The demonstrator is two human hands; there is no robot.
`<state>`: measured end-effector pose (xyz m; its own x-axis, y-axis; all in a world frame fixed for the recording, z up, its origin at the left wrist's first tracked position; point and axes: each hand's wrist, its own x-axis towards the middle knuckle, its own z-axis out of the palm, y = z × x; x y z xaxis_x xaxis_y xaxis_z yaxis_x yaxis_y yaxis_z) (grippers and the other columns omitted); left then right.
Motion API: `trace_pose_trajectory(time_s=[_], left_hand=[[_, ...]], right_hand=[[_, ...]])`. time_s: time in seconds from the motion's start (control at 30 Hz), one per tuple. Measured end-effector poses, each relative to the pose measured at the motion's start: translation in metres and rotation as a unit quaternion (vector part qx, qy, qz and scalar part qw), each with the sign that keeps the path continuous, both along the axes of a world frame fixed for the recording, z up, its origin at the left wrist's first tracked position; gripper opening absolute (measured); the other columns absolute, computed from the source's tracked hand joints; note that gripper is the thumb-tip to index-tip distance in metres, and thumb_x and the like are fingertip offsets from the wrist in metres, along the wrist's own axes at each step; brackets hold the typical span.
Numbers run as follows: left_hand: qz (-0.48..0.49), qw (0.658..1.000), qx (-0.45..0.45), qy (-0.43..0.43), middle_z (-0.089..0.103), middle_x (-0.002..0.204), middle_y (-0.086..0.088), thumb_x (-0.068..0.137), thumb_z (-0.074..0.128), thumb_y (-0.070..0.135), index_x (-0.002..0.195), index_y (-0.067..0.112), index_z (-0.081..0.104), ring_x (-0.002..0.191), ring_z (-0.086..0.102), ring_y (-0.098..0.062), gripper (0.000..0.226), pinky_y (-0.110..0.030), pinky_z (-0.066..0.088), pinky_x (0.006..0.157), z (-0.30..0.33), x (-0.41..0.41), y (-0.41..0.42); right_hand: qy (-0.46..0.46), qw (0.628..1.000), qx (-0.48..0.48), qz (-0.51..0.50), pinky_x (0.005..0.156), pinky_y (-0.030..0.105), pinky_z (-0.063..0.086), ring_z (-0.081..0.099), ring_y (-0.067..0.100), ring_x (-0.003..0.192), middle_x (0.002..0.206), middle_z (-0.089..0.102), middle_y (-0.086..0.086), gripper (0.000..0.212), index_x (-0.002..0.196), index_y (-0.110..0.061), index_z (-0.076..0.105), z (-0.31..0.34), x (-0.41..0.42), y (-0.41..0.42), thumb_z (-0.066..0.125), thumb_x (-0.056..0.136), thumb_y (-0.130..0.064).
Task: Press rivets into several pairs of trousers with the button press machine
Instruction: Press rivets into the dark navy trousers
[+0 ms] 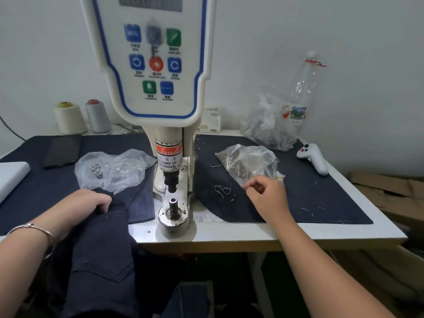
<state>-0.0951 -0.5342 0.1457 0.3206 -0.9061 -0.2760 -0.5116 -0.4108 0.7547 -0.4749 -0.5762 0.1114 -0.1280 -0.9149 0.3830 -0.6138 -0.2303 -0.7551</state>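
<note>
The left hand [91, 204] gripped dark trousers [101, 249] draped over the counter [252, 235] edge, left of the button press machine [171, 157]. The right hand [268, 195], fingers curled, pinched at a plastic bag [247, 162].

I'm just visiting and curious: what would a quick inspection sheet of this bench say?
Surface: white table, dark cloth mats on it.
Job's things: button press machine; dark trousers at the front left edge; bag of rivets.
Clutter: two thread cones, plastic bottle, white controller, loose threads.
Hands: left hand grips the trousers; right hand pinches near another bag.
Cables: one at far left.
Surroundings: white wall, cardboard at right.
</note>
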Motion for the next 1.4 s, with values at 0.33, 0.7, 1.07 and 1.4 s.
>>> trace_pose_trajectory(time_s=[0.33, 0.7, 1.07, 1.4], left_hand=[[0.003, 1.0, 0.0, -0.003, 0.038, 0.06, -0.007, 0.065, 0.06, 0.006, 0.045, 0.018, 0.041, 0.061, 0.032, -0.02, 0.03, -0.032, 0.023, 0.054, 0.002, -0.002, 0.002], [0.003, 1.0, -0.006, 0.003, 0.038, 0.059, -0.006, 0.067, 0.06, 0.004, 0.047, 0.016, 0.042, 0.059, 0.033, -0.02, 0.03, -0.031, 0.022, 0.053, 0.005, -0.005, 0.005], [0.013, 1.0, -0.004, -0.006, 0.037, 0.054, -0.004, 0.068, 0.059, 0.002, 0.044, 0.017, 0.04, 0.057, 0.03, -0.02, 0.034, -0.03, 0.022, 0.052, 0.001, -0.004, 0.002], [0.014, 1.0, 0.0, -0.01, 0.036, 0.051, -0.002, 0.068, 0.059, 0.003, 0.046, 0.017, 0.041, 0.055, 0.03, -0.019, 0.032, -0.029, 0.022, 0.052, 0.003, -0.005, 0.002]], right_hand=[[0.149, 0.984, 0.08, 0.062, 0.059, 0.021, 0.036, 0.047, 0.003, 0.068, 0.08, 0.054, -0.011, 0.014, 0.094, -0.034, 0.072, -0.002, -0.001, -0.009, 0.075, 0.082, -0.027], [0.156, 0.983, 0.07, 0.066, 0.066, 0.026, 0.043, 0.054, 0.007, 0.078, 0.079, 0.054, -0.013, 0.012, 0.084, -0.038, 0.069, -0.001, 0.0, -0.007, 0.077, 0.08, -0.031], [0.142, 0.986, 0.053, 0.072, 0.057, 0.02, 0.035, 0.052, 0.003, 0.066, 0.076, 0.057, -0.013, 0.025, 0.066, -0.038, 0.068, -0.002, 0.001, -0.004, 0.076, 0.077, -0.017], [0.143, 0.986, 0.06, 0.066, 0.056, 0.02, 0.035, 0.044, 0.005, 0.06, 0.072, 0.053, -0.01, 0.016, 0.083, -0.034, 0.068, -0.003, -0.001, -0.007, 0.076, 0.079, -0.021]])
